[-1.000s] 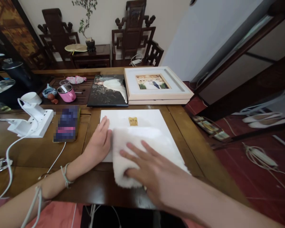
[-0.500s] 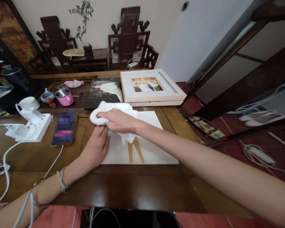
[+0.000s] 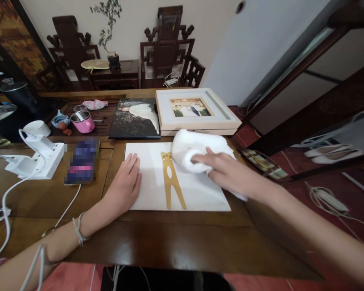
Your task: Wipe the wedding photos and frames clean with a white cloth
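My right hand [image 3: 224, 167] grips a folded white towel [image 3: 197, 145] that lies over the right part of a white board [image 3: 148, 190] on the table. Flat on the board's left edge rests my left hand [image 3: 127, 180], fingers stretched out and holding nothing. Between the two hands a gold-coloured piece [image 3: 169, 182] with two long legs and an oval opening shows on the board. The towel hides the board's upper right corner.
Behind the board are a dark photo panel [image 3: 135, 121] and stacked pale frames [image 3: 200, 131]. To the left sit a phone [image 3: 81, 161] with its cable, a white power strip [image 3: 53, 161] and a pink cup [image 3: 84, 123]. The table's front edge runs close below.
My right hand has swept the towel from the board's upper left across to its right side, uncovering the gold-coloured piece. My left hand has stayed on the left edge.
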### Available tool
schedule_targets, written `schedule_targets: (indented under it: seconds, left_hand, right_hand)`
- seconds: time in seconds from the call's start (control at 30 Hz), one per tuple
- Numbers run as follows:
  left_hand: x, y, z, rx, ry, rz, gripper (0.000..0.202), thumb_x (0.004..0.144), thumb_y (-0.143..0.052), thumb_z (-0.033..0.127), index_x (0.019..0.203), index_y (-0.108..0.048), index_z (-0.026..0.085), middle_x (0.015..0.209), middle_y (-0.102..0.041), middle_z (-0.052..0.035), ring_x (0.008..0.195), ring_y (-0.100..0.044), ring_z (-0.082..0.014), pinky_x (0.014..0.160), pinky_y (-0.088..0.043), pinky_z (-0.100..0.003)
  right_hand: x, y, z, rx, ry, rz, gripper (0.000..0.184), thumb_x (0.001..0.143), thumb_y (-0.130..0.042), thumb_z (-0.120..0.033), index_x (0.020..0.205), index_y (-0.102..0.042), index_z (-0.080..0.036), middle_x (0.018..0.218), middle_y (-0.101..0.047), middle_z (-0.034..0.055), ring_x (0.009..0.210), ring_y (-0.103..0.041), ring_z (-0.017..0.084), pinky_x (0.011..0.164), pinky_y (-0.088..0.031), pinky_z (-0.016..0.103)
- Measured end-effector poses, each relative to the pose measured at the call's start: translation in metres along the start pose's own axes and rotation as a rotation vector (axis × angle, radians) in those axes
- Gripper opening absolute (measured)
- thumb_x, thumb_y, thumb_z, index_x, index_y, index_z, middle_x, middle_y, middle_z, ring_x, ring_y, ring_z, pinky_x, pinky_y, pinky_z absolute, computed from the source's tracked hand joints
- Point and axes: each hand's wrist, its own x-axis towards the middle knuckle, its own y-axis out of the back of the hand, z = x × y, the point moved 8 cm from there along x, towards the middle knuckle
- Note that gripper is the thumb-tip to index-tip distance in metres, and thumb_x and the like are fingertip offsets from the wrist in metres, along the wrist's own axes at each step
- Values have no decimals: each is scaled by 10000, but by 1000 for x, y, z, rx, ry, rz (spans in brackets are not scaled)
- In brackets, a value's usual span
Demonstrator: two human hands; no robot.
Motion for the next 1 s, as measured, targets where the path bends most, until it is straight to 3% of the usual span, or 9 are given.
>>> schedule_targets:
  seconds: [0.13, 0.27, 0.37, 0.47, 0.57, 0.67, 0.8, 0.9, 1.0]
  left_hand:
    - [0, -1, 0, 7, 0, -3, 457, 985, -300, 237, 1408, -348, 69, 1528, -315, -205, 1463, -172, -303, 1182, -223, -519]
    - [0, -1, 0, 16, -3, -3, 460, 987, -297, 244, 1409, -349, 69, 1530, -310, -203, 1463, -172, -300, 1187, -213, -509]
    - [0, -1, 1, 20, -10, -5, 462, 986, -294, 237, 1410, -342, 61, 1529, -309, -213, 1461, -176, -306, 1182, -217, -520]
    - [0, -1, 1, 23, -16, -2, 459, 987, -301, 240, 1413, -340, 73, 1531, -311, -205, 1462, -175, -303, 1180, -220, -522]
    - [0, -1, 1, 27, -16, -4, 459, 990, -305, 244, 1412, -344, 68, 1531, -310, -202, 1464, -170, -298, 1183, -216, -511]
    - [0, 0, 2, 28, -17, -7, 460, 992, -300, 243, 1411, -349, 59, 1530, -311, -203, 1465, -169, -291, 1187, -212, -499]
    - [0, 1, 2, 19, -14, -6, 458, 991, -305, 248, 1417, -348, 87, 1533, -313, -185, 1464, -173, -290, 1186, -218, -500]
    - [0, 1, 1, 16, -10, -13, 459, 990, -304, 247, 1416, -346, 84, 1532, -314, -188, 1463, -174, -295, 1185, -222, -505]
    - [0, 0, 1, 19, -11, -10, 461, 990, -298, 249, 1415, -342, 75, 1531, -314, -195, 1463, -172, -299, 1185, -217, -513]
  right_hand:
    - [-61, -14, -8, 114, 61, -9, 554, 672, -389, -64, 1106, -649, -290, 1283, -626, -1, 1317, -452, 292, 1075, -393, 529]
    - [-97, -23, 7, 240, -22, -63, 550, 732, -426, -116, 1190, -636, -337, 1406, -531, -3, 1361, -378, 315, 1046, -421, 542]
    - [-78, -20, 20, 284, -51, -56, 524, 725, -436, -138, 1164, -658, -318, 1259, -635, 26, 1353, -394, 322, 1070, -385, 551]
    - [-32, -10, 34, 262, -80, -28, 469, 710, -438, -178, 1091, -689, -286, 1117, -673, 37, 1303, -453, 330, 1061, -382, 542]
    - [12, 1, 44, 237, -99, -28, 433, 666, -429, -194, 994, -709, -234, 1014, -685, 41, 1092, -590, 313, 971, -441, 493]
    - [37, 6, 48, 237, -102, -34, 441, 635, -419, -187, 966, -710, -205, 972, -692, 44, 982, -609, 281, 903, -458, 428]
    - [28, 5, 51, 200, -140, -20, 464, 662, -428, -202, 1032, -706, -225, 1026, -676, 58, 1050, -580, 298, 928, -440, 449]
    - [-4, 1, 43, 192, -186, -58, 454, 699, -446, -228, 1073, -699, -265, 1065, -668, 56, 1085, -580, 310, 952, -437, 485]
    - [-46, -3, 18, 221, -203, -156, 433, 718, -442, -216, 1054, -703, -301, 1024, -685, 50, 1109, -588, 319, 964, -444, 515]
